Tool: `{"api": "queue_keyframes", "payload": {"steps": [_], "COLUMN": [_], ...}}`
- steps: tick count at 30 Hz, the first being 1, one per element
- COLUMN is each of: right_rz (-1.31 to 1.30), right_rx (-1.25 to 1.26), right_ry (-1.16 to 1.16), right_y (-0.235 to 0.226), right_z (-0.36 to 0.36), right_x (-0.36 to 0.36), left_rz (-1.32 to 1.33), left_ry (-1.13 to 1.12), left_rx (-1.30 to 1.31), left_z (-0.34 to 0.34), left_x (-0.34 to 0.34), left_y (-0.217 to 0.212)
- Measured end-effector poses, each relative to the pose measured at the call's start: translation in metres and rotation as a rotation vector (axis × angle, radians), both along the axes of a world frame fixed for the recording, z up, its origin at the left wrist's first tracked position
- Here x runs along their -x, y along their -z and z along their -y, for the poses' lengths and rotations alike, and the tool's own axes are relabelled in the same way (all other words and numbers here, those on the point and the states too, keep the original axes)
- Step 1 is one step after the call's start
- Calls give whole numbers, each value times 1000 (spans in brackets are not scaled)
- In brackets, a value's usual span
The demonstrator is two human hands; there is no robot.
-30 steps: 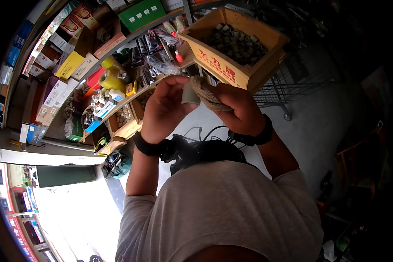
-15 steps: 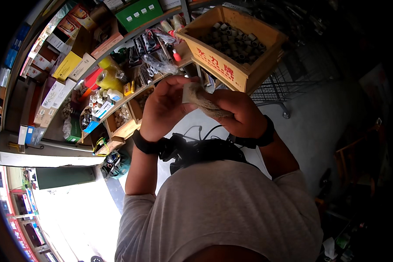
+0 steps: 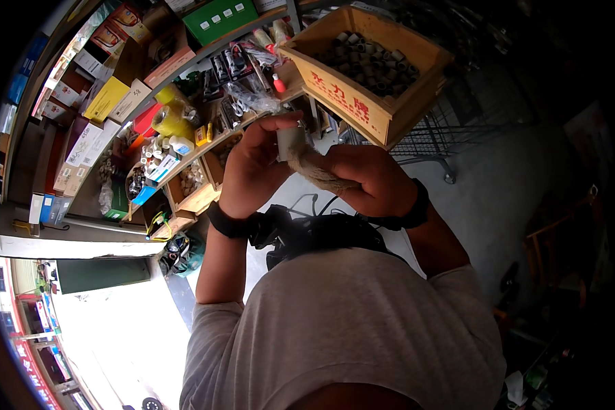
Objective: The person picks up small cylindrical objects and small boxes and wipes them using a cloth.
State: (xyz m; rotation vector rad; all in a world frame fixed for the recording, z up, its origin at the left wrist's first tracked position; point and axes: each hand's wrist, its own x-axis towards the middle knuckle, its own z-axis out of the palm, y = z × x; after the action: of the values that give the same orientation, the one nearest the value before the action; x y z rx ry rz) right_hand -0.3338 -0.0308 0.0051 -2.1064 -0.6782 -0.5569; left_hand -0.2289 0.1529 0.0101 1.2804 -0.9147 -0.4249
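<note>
Left hand (image 3: pixel 253 171) fingers pinching small pale block (image 3: pixel 288 141), right hand (image 3: pixel 365 181) fingers clamped around rope (image 3: pixel 316 174), wooden crate (image 3: pixel 369 65) at one o'clock

This is a small hardware shop — open shelves (image 3: pixel 184 147) run along one side, packed with coloured cardboard boxes (image 3: pixel 106 99), small bottles (image 3: pixel 164 147), rolls of yellow tape (image 3: pixel 173 121) and hanging blister packs (image 3: pixel 229 65). A wooden crate (image 3: pixel 372 72) brims with short grey pipe fittings — a wire rack (image 3: pixel 424 140) stands beneath it on a concrete floor (image 3: pixel 499 198).
</note>
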Motion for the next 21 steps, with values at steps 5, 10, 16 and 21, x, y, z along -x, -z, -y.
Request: {"api": "queue_keyframes", "payload": {"steps": [5,10,16,21], "right_rz": [-30,15,-40,13], "right_rx": [-153,-94,-237,-97], "right_ry": [-28,62,-10,134], "right_y": [-1,3,0,4], "right_z": [5,5,4,3], "right_x": [-2,-5,-1,-5], "left_rz": [85,-63,30,-97], "left_ry": [7,63,70,109], "left_rx": [-109,100,-86,70], "left_z": [-1,0,-4,3], "left_x": [1,6,1,9], "left_y": [-8,-7,-8,-5]}}
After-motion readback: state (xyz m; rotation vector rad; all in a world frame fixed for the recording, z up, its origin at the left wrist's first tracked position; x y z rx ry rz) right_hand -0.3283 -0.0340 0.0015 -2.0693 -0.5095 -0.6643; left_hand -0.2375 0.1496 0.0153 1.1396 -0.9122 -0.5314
